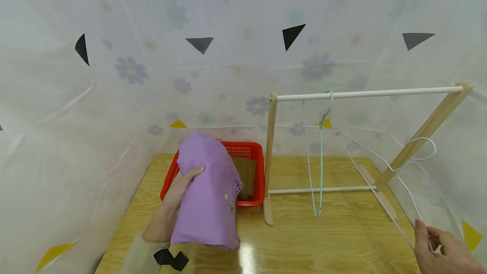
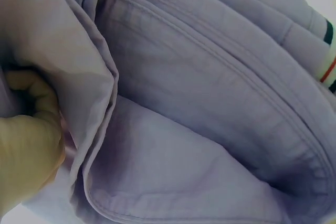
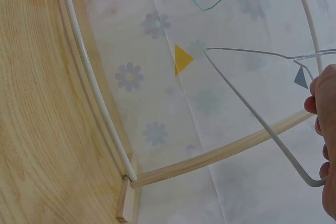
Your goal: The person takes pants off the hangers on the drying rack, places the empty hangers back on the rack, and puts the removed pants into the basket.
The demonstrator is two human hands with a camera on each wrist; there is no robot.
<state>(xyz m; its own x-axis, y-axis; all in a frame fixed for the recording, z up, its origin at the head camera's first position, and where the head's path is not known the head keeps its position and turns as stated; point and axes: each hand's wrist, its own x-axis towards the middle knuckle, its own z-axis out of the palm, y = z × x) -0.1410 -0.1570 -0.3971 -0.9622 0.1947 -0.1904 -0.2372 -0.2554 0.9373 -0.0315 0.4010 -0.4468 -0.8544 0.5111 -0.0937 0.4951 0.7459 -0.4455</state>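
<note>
A folded purple garment (image 1: 207, 206) with buttons and a striped trim is gripped by my left hand (image 1: 182, 189), thumb on top, in front of a red basket. Up close in the left wrist view, the garment (image 2: 173, 66) shows its stitched layers, with curled fingers tucked into the cloth. At the lower right of the head view, my right hand (image 1: 443, 248) holds a white wire hanger (image 1: 365, 172) by one end. Its hook points to the right, near the rack's right post. In the right wrist view, the hanger (image 3: 247, 103) extends leftward from the fingers.
A rack with a white top rail (image 1: 380, 93) and wooden posts stands on the wooden table (image 1: 304, 244). One light-green hanger (image 1: 321, 160) hangs from the rail. The red basket (image 1: 258, 172) left of the rack contains something brown (image 1: 245, 176).
</note>
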